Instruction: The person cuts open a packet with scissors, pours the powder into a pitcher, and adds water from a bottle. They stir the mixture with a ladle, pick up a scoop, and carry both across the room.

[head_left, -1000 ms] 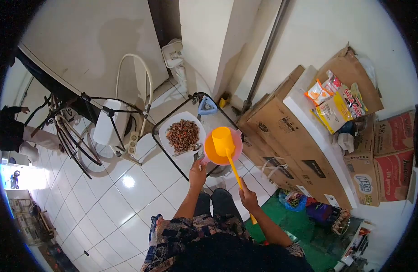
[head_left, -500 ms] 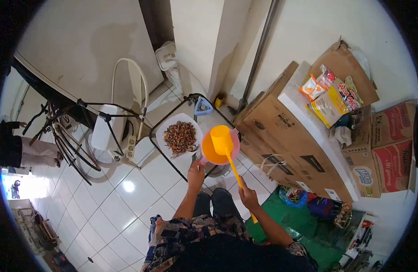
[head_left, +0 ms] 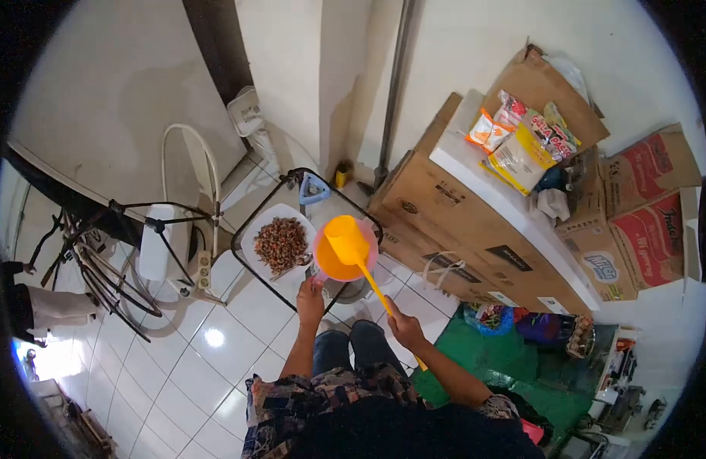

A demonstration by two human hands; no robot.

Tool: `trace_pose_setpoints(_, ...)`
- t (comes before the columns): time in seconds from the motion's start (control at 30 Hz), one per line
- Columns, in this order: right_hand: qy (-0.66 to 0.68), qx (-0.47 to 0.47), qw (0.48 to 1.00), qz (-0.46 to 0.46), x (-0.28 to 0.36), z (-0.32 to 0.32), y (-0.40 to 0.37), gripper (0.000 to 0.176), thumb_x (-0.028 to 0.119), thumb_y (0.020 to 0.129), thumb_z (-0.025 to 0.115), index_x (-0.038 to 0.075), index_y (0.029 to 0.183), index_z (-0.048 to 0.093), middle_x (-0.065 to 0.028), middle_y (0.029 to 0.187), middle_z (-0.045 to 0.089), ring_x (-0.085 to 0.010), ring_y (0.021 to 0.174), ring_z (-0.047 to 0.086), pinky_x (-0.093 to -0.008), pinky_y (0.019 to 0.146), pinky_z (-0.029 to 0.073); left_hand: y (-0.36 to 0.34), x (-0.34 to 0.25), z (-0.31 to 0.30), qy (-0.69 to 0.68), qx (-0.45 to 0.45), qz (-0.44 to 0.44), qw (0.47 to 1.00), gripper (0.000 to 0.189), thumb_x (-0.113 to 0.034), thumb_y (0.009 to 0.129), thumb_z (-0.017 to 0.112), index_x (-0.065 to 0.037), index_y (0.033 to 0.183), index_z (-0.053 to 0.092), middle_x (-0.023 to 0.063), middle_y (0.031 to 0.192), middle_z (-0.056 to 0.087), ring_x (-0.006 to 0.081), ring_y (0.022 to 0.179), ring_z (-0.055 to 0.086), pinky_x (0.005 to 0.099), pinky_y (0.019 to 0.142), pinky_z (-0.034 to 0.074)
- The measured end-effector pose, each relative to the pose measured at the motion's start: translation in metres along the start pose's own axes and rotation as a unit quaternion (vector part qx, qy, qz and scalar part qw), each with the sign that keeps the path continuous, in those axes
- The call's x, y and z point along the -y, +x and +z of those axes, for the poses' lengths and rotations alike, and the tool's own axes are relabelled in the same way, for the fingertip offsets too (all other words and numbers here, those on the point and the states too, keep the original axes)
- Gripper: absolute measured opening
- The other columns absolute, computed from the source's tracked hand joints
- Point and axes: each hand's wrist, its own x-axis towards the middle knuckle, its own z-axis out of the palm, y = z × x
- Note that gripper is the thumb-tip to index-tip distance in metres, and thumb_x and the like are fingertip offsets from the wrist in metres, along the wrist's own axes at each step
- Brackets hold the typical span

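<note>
My left hand is closed at the near side of a round pink dipper, gripping its handle. The dipper's inside shows orange. My right hand wraps round the long handle of a yellow long-handled scoop. The scoop's cup is tilted over the pink dipper's opening and covers much of it. Left of the dipper, a white square dish holds a heap of small brown pieces. Behind it sits a blue triangular tray. All are on or over a glass-topped table with a black frame.
Cardboard boxes stand close on the right, with a white board and snack packets on top. A power strip and bicycle are at left. A person stands at far left. Green matting covers the floor lower right.
The whole view has shifted, moving the table and both hands leftward in frame. The scoop's cup has tipped slightly over the pink dipper. Both hands keep their grips.
</note>
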Motion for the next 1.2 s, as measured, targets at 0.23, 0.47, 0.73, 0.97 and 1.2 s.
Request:
trace_pose_setpoints(0.23, 0.021, -0.022, 1.000, -0.009, -0.001, 0.001, -0.001, 0.054, 0.018, 0.088, 0.047, 0.011, 0.137, 0.026, -0.0192, 0.073, 0.061, -0.0340, 0.059, 0.059, -0.0421, 0.054, 0.048, -0.001, -0.005, -0.001, 0.016, -0.035, 0.035, 0.999, 0.026, -0.021, 0.088, 0.052, -0.001, 0.104, 0.055, 0.0182, 0.095, 0.059, 0.0360, 0.086, 0.057, 0.0421, 0.072, 0.046)
trace_pose_setpoints(0.47, -0.008, 0.016, 1.000, 0.008, -0.001, 0.000, 0.000, 0.056, 0.017, 0.088, 0.047, 0.012, 0.138, 0.023, -0.0186, 0.078, 0.062, -0.0343, 0.059, 0.059, -0.0427, 0.056, 0.049, 0.000, -0.007, -0.004, -0.009, 0.012, -0.019, 1.000, 0.033, -0.026, 0.089, 0.050, 0.000, 0.108, 0.055, 0.0196, 0.103, 0.058, 0.0352, 0.096, 0.056, 0.0390, 0.081, 0.045)
trace_pose_setpoints(0.73, -0.003, 0.058, 0.998, 0.039, 0.003, -0.012, 0.004, 0.055, 0.015, 0.087, 0.047, 0.012, 0.138, 0.025, -0.0182, 0.076, 0.061, -0.0352, 0.058, 0.059, -0.0423, 0.053, 0.048, 0.013, 0.010, -0.001, -0.008, 0.031, -0.013, 0.999, 0.033, -0.026, 0.088, 0.047, 0.001, 0.106, 0.056, 0.0209, 0.100, 0.059, 0.0349, 0.090, 0.058, 0.0370, 0.080, 0.045)
trace_pose_setpoints(0.97, 0.200, 0.063, 0.968, 0.134, 0.027, -0.042, -0.001, 0.050, 0.019, 0.090, 0.048, 0.012, 0.136, 0.031, -0.0036, 0.059, 0.050, -0.0092, 0.043, 0.046, -0.0250, 0.042, 0.040, 0.050, 0.088, 0.040, -0.091, 0.122, 0.135, 0.979, 0.021, -0.016, 0.086, 0.042, -0.001, 0.086, 0.056, 0.0186, 0.071, 0.057, 0.0338, 0.066, 0.057, 0.0432, 0.060, 0.045)
trace_pose_setpoints(1.2, 0.316, 0.084, 0.921, 0.212, 0.015, -0.032, -0.008, 0.048, 0.016, 0.091, 0.048, 0.011, 0.136, 0.033, 0.0037, 0.057, 0.045, -0.0035, 0.044, 0.040, -0.0197, 0.041, 0.035, 0.033, 0.071, 0.069, -0.131, -0.096, 0.039, 0.986, 0.051, -0.040, 0.088, 0.038, -0.002, 0.056, 0.048, 0.0046, 0.048, 0.047, 0.0138, 0.044, 0.042, 0.0296, 0.044, 0.033)
